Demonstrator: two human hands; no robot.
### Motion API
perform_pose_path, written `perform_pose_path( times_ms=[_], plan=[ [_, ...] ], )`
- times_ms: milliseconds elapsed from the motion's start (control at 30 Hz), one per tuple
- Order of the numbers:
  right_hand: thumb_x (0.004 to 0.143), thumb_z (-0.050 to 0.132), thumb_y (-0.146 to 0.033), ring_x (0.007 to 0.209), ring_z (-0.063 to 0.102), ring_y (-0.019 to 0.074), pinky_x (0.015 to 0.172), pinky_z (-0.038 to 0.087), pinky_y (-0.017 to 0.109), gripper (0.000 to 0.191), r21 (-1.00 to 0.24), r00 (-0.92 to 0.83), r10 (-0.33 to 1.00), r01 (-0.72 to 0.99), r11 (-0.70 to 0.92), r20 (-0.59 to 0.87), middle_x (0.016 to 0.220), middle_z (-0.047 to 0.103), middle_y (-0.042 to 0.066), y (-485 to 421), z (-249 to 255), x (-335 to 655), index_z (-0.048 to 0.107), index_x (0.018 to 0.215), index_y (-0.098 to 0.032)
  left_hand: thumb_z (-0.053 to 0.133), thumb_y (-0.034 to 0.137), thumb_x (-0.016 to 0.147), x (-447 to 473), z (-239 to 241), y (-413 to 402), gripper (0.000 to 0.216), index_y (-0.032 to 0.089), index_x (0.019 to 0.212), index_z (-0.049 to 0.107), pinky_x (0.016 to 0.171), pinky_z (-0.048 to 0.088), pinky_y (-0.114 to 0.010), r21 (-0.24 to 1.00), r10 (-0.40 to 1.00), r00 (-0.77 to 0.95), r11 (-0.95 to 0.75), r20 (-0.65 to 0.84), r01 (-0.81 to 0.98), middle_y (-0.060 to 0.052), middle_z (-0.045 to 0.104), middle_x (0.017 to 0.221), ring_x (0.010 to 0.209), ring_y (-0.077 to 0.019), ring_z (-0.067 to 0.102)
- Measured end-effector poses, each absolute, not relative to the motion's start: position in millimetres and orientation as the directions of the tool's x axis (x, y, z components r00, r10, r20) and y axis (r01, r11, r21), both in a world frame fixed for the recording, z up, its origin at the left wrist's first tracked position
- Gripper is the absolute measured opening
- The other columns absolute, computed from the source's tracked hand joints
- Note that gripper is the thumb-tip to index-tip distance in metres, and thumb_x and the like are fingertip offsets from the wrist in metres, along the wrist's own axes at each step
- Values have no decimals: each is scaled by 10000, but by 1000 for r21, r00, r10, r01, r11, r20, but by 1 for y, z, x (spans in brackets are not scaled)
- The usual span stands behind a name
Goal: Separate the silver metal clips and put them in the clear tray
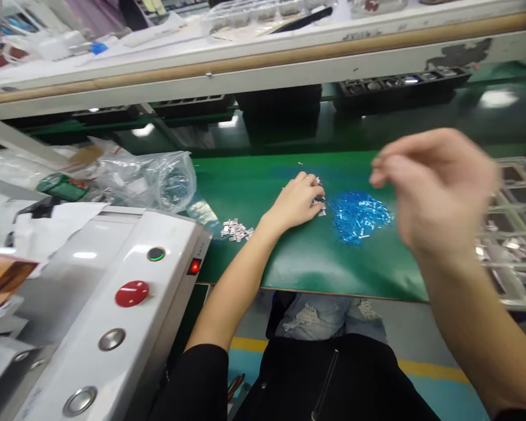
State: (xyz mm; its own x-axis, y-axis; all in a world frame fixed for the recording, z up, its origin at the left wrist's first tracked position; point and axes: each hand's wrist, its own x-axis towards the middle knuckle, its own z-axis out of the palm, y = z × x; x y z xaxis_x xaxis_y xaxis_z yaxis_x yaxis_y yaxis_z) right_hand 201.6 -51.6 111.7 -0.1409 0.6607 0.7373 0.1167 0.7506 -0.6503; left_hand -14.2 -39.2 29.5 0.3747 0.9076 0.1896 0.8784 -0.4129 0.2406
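Observation:
My left hand [294,202] rests on the green worktop [298,263], its curved fingers apart over a small pile of white pieces [319,204]. A second little heap of white pieces [236,230] lies left of my left forearm. Just right of that hand is a loose pile of shiny blue film bits [360,216]. My right hand [442,187] is raised to the right of the blue pile, smeared by motion. Its thumb and fingertips are pinched together; whatever may be between them is too blurred to make out.
A white machine [158,304] with a red knob and lit switch stands at left. Clear plastic bags [149,178] lie behind it. At right is a clear compartment tray [517,251] with small parts. A shelf [263,55] crosses above, black trays [403,85] beneath it.

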Motion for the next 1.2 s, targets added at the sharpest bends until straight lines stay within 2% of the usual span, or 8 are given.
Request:
perform_pose_path(
  times_ms=[100,333,500,700,867,967,1033,1200],
  plan=[
    [970,654,-166,827,720,230,757,587,413,149,-493,-227,560,293,819,797,976,800,64,-12,66,200,785,981,-235,735,247,1107,-17,27,-39,267,129,1310,863,1186,577,-531,269,913,355,-400,200,876,-178,732,1334,1326,-396,645],
    [1011,618,-191,843,769,281,854,658,492,183,-482,-352,683,509,713,640,1057,817,96,30,-9,204,789,1055,-238,662,258,1160,-21,13,-35,423,186,1560,781,1138,609,-552,246,908,287,-366,305,898,-178,716,1363,1294,-381,649],
    [1026,601,-156,1017,812,334,898,667,504,207,-460,-365,712,572,680,599,1081,812,111,25,-8,203,780,1080,-245,651,265,1162,-19,7,-32,274,227,1277,897,1078,623,-584,204,897,332,-398,292,894,-168,723,1300,1275,-400,653],
    [1048,598,-137,1039,807,321,963,663,511,227,-489,-373,751,586,646,545,1124,818,98,24,-9,200,761,1130,-271,683,186,1075,-20,4,-33,136,202,1106,814,1088,625,-587,273,888,318,-414,333,869,-149,743,1253,1254,-382,663],
    [1070,622,-173,941,782,279,987,659,494,191,-536,-357,766,557,634,534,1145,814,80,22,-7,200,767,1148,-269,752,178,993,-22,5,-31,55,230,975,750,1054,629,-476,477,887,234,-418,398,773,-48,778,1013,1041,-270,688],
    [1099,661,-246,964,769,280,1008,657,494,114,-591,-355,776,506,629,521,1125,802,70,19,-4,200,765,1136,-276,815,252,977,-21,7,-28,36,238,999,790,921,629,-368,727,907,120,-397,402,560,-26,800,966,883,-203,697],
    [1107,686,-290,971,758,279,1009,658,493,76,-639,-357,781,450,624,512,1116,795,62,15,-1,198,760,1122,-292,863,367,983,-19,7,-26,137,249,1052,847,881,627,-346,844,918,62,-386,392,373,-45,832,1026,893,-201,734],
    [1080,724,-343,1009,746,291,1011,660,520,104,-647,-416,756,397,651,506,1203,783,65,2,9,195,710,1176,-306,949,542,922,-13,6,-24,275,275,976,916,803,615,-358,940,943,-104,-296,316,171,-55,840,959,838,-216,739]
  ],
)
